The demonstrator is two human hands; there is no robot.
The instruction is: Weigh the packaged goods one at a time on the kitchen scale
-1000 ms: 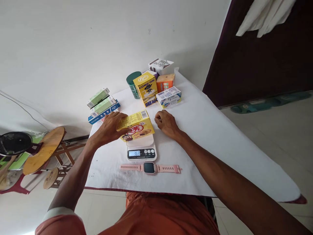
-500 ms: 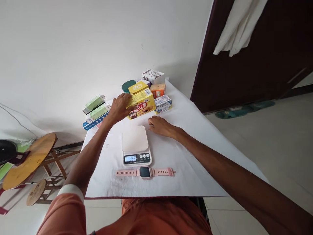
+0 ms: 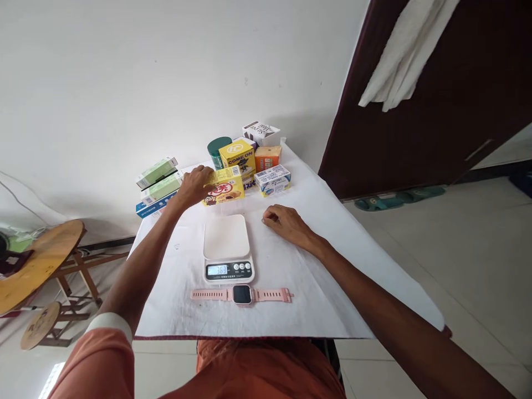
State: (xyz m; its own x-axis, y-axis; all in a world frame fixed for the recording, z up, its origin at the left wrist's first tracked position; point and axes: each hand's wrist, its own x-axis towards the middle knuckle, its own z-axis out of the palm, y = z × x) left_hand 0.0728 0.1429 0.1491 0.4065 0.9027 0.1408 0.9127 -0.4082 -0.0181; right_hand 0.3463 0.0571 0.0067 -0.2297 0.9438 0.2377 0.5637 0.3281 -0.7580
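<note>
A pale wall [image 3: 187, 72] fills the far side, its foot meeting a tiled floor [image 3: 469, 266] that spreads out on the right. A dark door [image 3: 477, 72] stands there, white fabric [image 3: 409, 55] hanging against it and teal slippers [image 3: 399, 199] lying near its base. The desk [image 3: 307, 299], draped in creased white cloth with a dark red edge below, reaches back to the wall; left of it are a round wooden stand [image 3: 50, 260] and a lower stool [image 3: 40, 326]. Green and blue cartons [image 3: 164, 187] are stacked at the desk's left edge. A white scale [image 3: 226, 238], its display lit, sits mid-desk. Beyond it, just in front of a taller yellow carton [image 3: 240, 154], is the yellow box [image 3: 233, 187]; the left hand [image 3: 195, 185] has its grip closed over one end. The right hand [image 3: 286, 223] curls loosely near the scale, its grip's closure impossible to tell. Nearest lies a pink watch [image 3: 242, 294], straps flat.
</note>
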